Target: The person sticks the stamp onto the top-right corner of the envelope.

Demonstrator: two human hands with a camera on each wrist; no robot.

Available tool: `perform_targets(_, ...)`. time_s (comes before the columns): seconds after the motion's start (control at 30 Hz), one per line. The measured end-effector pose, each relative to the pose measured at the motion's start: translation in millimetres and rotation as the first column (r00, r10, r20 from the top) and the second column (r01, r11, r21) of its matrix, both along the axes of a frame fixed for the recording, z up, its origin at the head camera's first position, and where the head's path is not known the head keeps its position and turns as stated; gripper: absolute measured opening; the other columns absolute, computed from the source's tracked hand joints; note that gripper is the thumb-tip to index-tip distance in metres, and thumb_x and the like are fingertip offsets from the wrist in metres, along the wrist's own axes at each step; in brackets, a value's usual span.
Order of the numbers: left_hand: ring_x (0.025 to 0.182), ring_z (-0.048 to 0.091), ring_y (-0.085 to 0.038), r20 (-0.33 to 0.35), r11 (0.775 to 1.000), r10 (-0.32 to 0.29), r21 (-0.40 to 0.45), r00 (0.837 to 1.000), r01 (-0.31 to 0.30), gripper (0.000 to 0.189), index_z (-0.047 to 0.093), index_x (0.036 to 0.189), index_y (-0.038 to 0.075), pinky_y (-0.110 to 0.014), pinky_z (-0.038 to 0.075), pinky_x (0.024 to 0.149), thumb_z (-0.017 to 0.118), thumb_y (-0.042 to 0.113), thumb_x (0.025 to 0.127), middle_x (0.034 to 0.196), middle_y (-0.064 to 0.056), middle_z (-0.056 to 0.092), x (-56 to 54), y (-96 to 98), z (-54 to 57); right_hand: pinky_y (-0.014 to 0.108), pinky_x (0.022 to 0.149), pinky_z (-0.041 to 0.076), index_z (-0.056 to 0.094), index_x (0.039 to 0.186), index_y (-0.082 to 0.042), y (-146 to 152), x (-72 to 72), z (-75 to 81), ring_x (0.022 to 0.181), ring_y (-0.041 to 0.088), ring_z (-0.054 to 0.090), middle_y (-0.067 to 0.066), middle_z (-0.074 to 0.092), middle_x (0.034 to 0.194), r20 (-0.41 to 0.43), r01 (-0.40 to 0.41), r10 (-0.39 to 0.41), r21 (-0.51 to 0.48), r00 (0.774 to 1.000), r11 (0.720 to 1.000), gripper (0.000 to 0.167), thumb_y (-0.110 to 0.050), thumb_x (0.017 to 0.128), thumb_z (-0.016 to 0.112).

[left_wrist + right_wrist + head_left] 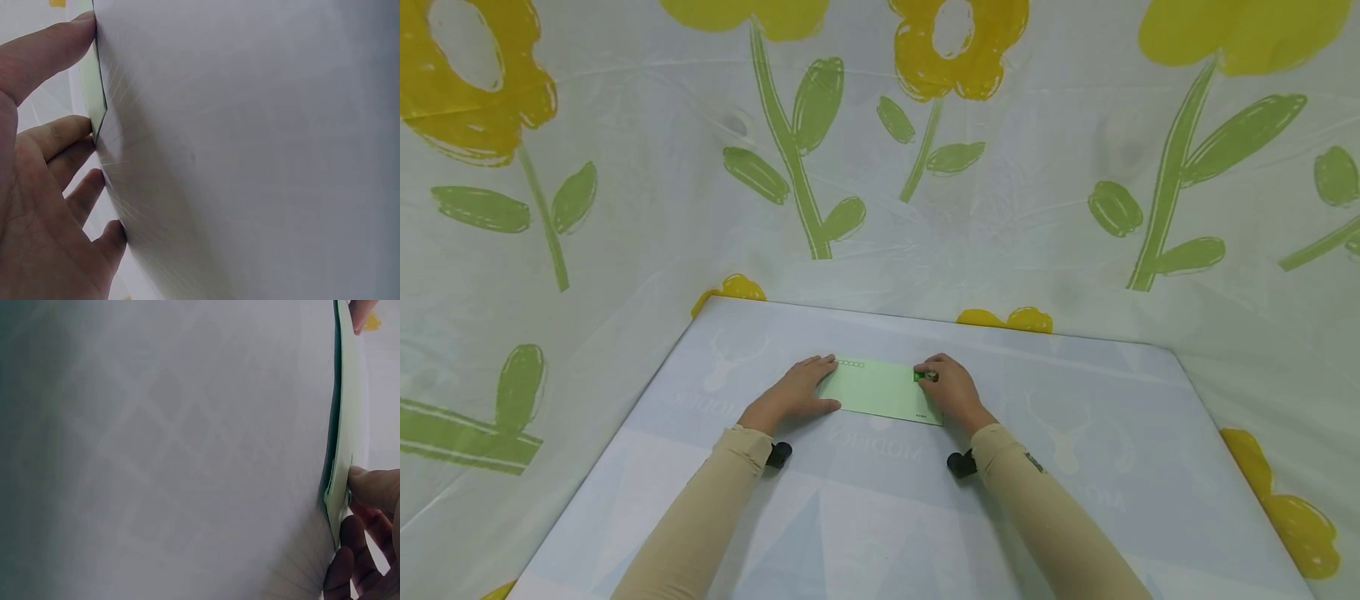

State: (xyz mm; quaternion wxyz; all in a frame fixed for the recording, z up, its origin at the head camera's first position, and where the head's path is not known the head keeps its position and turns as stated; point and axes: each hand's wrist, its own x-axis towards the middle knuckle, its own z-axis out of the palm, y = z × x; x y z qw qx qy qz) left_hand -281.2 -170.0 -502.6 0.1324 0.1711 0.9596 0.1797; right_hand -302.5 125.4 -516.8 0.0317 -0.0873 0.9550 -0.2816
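Observation:
A pale green envelope (876,392) lies flat on the table, with a row of small boxes printed at its upper left. My left hand (795,389) rests at its left end, thumb and fingers spread along the edges. The left wrist view shows those fingers straight, with thumb and forefinger tips on the envelope (92,87). At the upper right corner, my right hand (953,390) pinches a small dark green stamp (920,376) between thumb and fingers, partly hiding it. In the right wrist view the right thumb (369,486) touches the envelope's face (350,406), other fingers curled beside its end.
A pale cloth with deer heads and triangles covers the table (880,500). Behind and at both sides hangs a white curtain (1015,217) with yellow flowers. Black wrist cameras sit under both sleeves, the left camera (780,454) and the right camera (961,463).

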Motion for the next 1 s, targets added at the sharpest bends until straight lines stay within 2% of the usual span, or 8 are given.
perform_targets(0.47, 0.154, 0.02, -0.036, 0.005, 1.0, 0.002, 0.0, 1.0, -0.002, 0.08, 0.036, 0.157, 0.001, -0.05, 0.018, 0.127, 0.073, 0.036, 0.095, 0.166, -0.013, 0.028, -0.7, 0.1, 0.5, 0.041, 0.098, 0.054, 0.074, 0.125, -0.011, -0.2, 0.6, 1.5, 0.107, 0.023, 0.061, 0.006, 0.064, 0.124, 0.008, 0.004, -0.005, 0.013, 1.0, 1.0, 0.029, -0.015, 0.097, 0.07)
perform_targets(0.7, 0.154, 0.02, -0.035, 0.01, 1.0, 0.009, 0.005, 1.0, -0.009, 0.082, 0.036, 0.157, 0.002, -0.049, 0.018, 0.127, 0.074, 0.037, 0.094, 0.166, -0.011, 0.027, -0.9, 0.2, -2.2, 0.041, 0.096, 0.054, 0.075, 0.123, -0.011, 0.9, 2.5, 0.5, 0.106, 0.023, 0.062, 0.005, 0.065, 0.123, 0.004, 0.007, -0.007, -0.005, 1.0, 1.0, 0.028, -0.015, 0.096, 0.071)
perform_targets(0.83, 0.154, 0.019, -0.034, 0.016, 1.0, 0.013, 0.005, 1.0, -0.013, 0.082, 0.035, 0.157, 0.002, -0.049, 0.017, 0.127, 0.074, 0.038, 0.094, 0.167, -0.01, 0.026, -0.3, 0.8, -1.5, 0.041, 0.098, 0.054, 0.076, 0.122, -0.011, 1.0, 3.7, 2.6, 0.107, 0.023, 0.061, 0.005, 0.065, 0.123, 0.017, 0.031, -0.031, -0.029, 0.999, 0.999, 0.028, -0.016, 0.095, 0.071)
perform_targets(1.0, 0.154, 0.019, -0.035, 0.008, 1.0, 0.011, 0.005, 1.0, -0.011, 0.081, 0.035, 0.157, 0.002, -0.049, 0.017, 0.127, 0.074, 0.037, 0.094, 0.167, -0.011, 0.026, -0.2, -0.2, -1.4, 0.039, 0.093, 0.054, 0.075, 0.123, -0.011, 1.9, 4.4, 4.8, 0.103, 0.023, 0.061, 0.005, 0.063, 0.125, 0.032, 0.061, -0.059, -0.069, 0.998, 0.996, 0.028, -0.018, 0.095, 0.072)
